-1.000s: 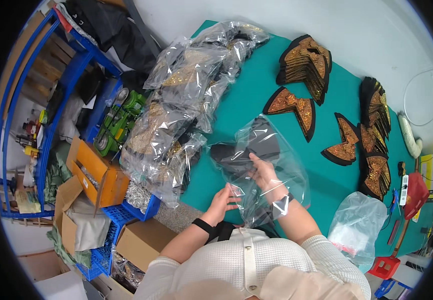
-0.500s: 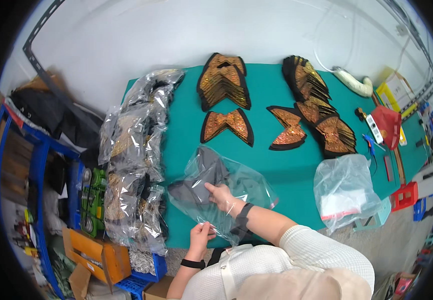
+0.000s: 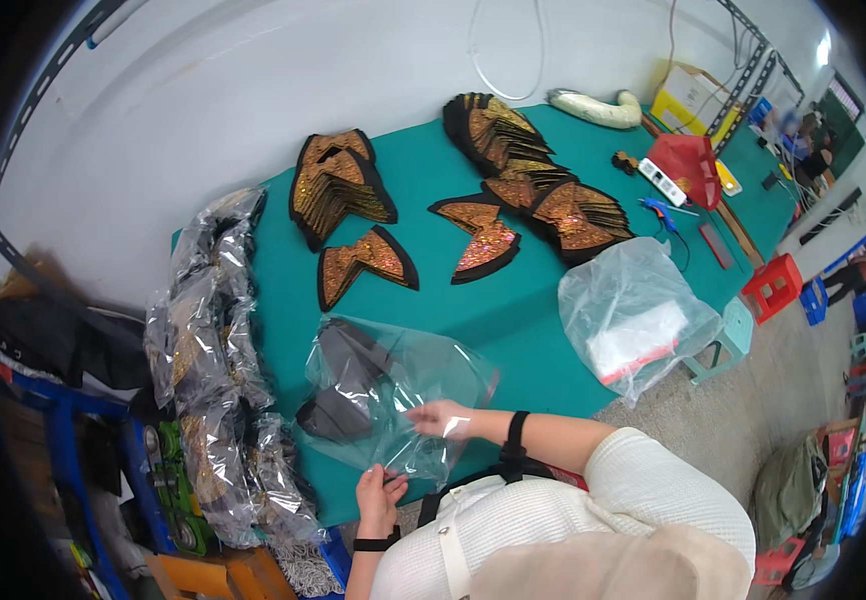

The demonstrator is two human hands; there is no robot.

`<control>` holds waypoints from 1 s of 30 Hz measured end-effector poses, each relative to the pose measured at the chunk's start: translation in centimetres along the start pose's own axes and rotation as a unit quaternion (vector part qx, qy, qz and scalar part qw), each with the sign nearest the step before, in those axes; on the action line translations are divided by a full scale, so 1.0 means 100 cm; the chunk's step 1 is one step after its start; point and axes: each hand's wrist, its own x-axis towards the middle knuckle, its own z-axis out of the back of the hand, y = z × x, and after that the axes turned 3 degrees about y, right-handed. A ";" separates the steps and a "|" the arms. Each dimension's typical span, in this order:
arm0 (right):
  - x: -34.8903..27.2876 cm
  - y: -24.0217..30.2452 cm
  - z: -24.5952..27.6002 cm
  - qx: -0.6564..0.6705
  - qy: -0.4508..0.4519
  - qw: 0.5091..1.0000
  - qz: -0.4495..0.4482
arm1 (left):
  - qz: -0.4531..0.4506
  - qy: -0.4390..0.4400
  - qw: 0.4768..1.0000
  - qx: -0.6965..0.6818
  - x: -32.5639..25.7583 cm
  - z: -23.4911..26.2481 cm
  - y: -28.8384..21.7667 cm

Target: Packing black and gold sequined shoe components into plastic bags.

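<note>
A clear plastic bag (image 3: 438,365) lies near the table's front edge with a dark grey, wing-shaped fabric piece (image 3: 341,412) inside, at its left end. My left hand (image 3: 381,492) pinches the near edge of the bag's mouth. Inside the bag is my right hand (image 3: 441,420), its fingers stretched toward the dark piece but apart from it, holding nothing. Beyond the bag sit a small stack of bow-shaped orange sequin pieces with black borders (image 3: 365,265) and another such sequin piece (image 3: 483,238).
Bagged sequin pieces (image 3: 208,350) line the table's left side. Taller sequin stacks (image 3: 343,190) stand at the back. A bag of white packets (image 3: 638,330) lies at right, near a blue glue gun (image 3: 661,212), a power strip (image 3: 663,183) and a red stool (image 3: 773,288).
My right hand has let go of the dark piece and drawn back toward the bag's mouth. The view has turned rightward; my left hand keeps its pinch on the bag.
</note>
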 end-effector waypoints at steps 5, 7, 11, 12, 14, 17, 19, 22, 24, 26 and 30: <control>-0.091 0.022 0.041 -0.335 0.148 0.930 0.020 | 0.010 -0.038 0.998 0.040 0.001 0.005 0.008; -0.116 0.027 0.060 -0.310 0.141 0.940 -0.037 | 0.021 -0.046 0.997 0.059 0.001 0.009 0.008; -0.151 0.054 0.117 -0.199 0.053 0.973 -0.108 | 0.083 -0.093 0.983 0.134 -0.014 -0.012 -0.014; -0.157 0.065 0.134 -0.184 0.022 0.977 -0.106 | 0.125 -0.097 0.972 0.171 -0.021 -0.015 -0.021; -0.171 0.089 0.171 -0.158 -0.044 0.982 -0.095 | 0.139 -0.077 0.963 0.218 -0.028 -0.026 -0.028; -0.185 0.093 0.230 -0.061 -0.128 0.985 -0.102 | 0.043 0.013 0.964 0.262 -0.039 -0.052 -0.029; -0.192 0.091 0.268 -0.030 -0.175 0.977 -0.118 | 0.008 0.035 0.966 0.255 -0.040 -0.092 -0.033; -0.198 0.084 0.320 -0.035 -0.221 0.968 -0.117 | -0.044 0.083 0.963 0.254 -0.035 -0.166 -0.041; -0.198 0.086 0.349 -0.064 -0.226 0.966 -0.106 | -0.085 0.135 0.943 0.293 -0.026 -0.218 -0.041; -0.202 0.085 0.378 -0.093 -0.231 0.964 -0.097 | -0.081 0.148 0.941 0.294 -0.015 -0.267 -0.036; -0.201 0.078 0.427 -0.117 -0.282 0.950 -0.066 | -0.046 0.171 0.948 0.265 -0.001 -0.340 -0.024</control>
